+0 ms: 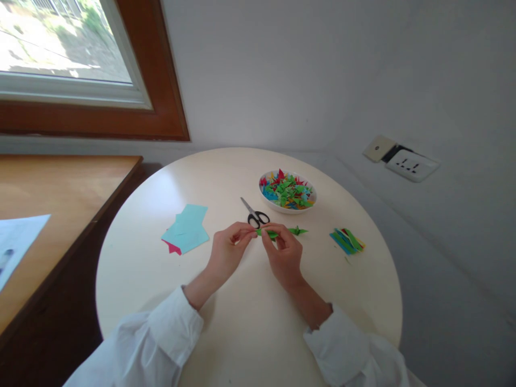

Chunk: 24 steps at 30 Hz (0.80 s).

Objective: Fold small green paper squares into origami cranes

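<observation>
A small folded piece of green paper (272, 235) is pinched between the fingertips of both hands, above the middle of the table. My left hand (230, 244) grips its left end with thumb and forefinger. Closed on the right part is my right hand (284, 251), whose fingers hide some of the folds. Just beyond the right knuckles lies a green paper crane (298, 231). Scissors with black handles (258, 216) rest right behind the hands, blades pointing away to the left.
A white bowl (278, 207) full of colourful folded paper cranes stands at the back. Light blue paper sheets (187, 228) lie left, with a red sheet (172, 248) under them. Coloured paper strips (347, 242) are piled right on the round table (242, 333). A wooden desk (80, 188) stands left.
</observation>
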### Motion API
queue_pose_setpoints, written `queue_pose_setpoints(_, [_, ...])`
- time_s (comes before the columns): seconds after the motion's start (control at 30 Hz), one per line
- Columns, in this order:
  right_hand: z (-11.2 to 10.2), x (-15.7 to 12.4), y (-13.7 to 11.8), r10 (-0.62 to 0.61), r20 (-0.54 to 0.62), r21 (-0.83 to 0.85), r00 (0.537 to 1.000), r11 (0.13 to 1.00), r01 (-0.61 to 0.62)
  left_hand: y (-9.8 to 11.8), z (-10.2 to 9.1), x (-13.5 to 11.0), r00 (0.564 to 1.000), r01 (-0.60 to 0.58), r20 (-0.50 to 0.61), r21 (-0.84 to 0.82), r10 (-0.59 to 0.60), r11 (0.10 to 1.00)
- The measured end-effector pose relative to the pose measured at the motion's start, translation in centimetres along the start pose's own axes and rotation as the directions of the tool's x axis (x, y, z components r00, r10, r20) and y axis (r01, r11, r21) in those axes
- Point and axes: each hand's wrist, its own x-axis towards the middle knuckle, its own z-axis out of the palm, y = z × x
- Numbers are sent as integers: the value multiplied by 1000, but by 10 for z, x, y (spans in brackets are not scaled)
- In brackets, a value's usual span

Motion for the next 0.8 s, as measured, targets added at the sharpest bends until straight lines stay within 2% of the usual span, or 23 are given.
queue_pose_setpoints(0.43, [0,-2,2,-15,-8,-19,1000,1000,15,7,0,-1,998,-55,10,60,55,997])
queue_pose_setpoints(0.8, [-1,-1,3,-41,-12,-44,999,998,40,5,1,-3,999,-26,25,51,24,998])
